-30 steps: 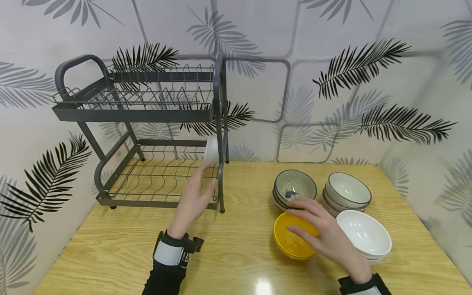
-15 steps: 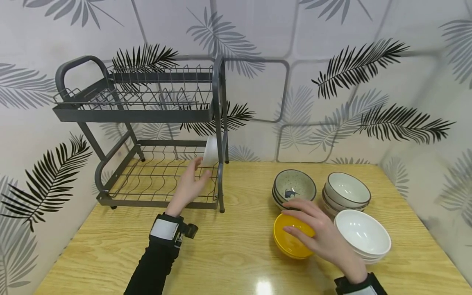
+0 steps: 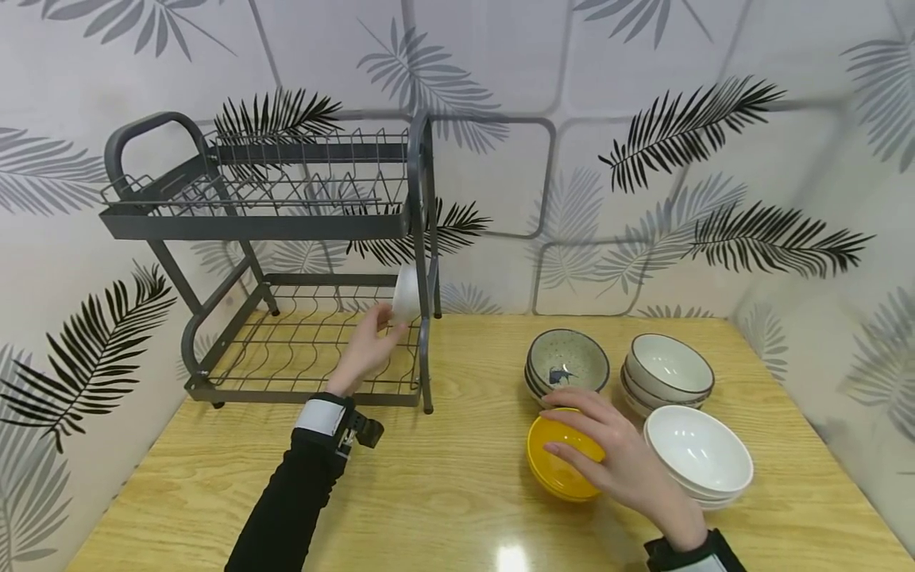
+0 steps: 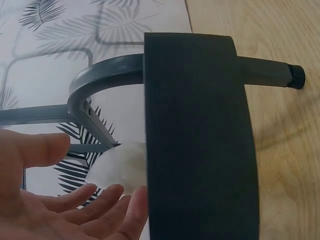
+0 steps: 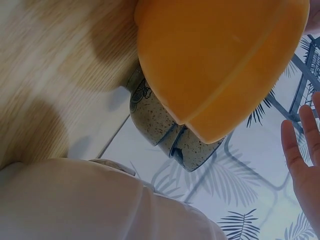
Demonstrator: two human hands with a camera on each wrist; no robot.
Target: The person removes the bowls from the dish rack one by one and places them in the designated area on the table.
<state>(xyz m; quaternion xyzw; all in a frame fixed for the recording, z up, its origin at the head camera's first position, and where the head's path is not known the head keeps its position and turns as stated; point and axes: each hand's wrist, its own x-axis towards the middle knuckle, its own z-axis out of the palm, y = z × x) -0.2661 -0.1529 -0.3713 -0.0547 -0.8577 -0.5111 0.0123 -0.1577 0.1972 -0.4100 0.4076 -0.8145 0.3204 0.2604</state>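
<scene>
— What's nearest?

— The right hand point(image 3: 615, 457), fingers spread and relaxed over the yellow bowl point(image 3: 561, 459), which sits on the wooden surface point(image 3: 443, 492). The fingertips lie on its rim; whether they grip it I cannot tell. Just right of it is a stack of white bowls point(image 3: 699, 454).

— And behind those?

— Two more stacks: speckled bowls point(image 3: 567, 363) with a blue mark inside, touching the yellow one at the back, and pale dark-rimmed bowls point(image 3: 670, 372) beside them.

— The left hand?

— The left hand point(image 3: 368, 351) reaches into the lower tier of the grey dish rack point(image 3: 286, 230), fingers straight and loosely spread, fingertips at a small white bowl point(image 3: 405, 295) — it stands on edge against the rack's right end. From the wrist, the fingers cup under it without closing round.

— Farthest?

— The wall point(image 3: 643, 159), papered with palm leaves.
</scene>
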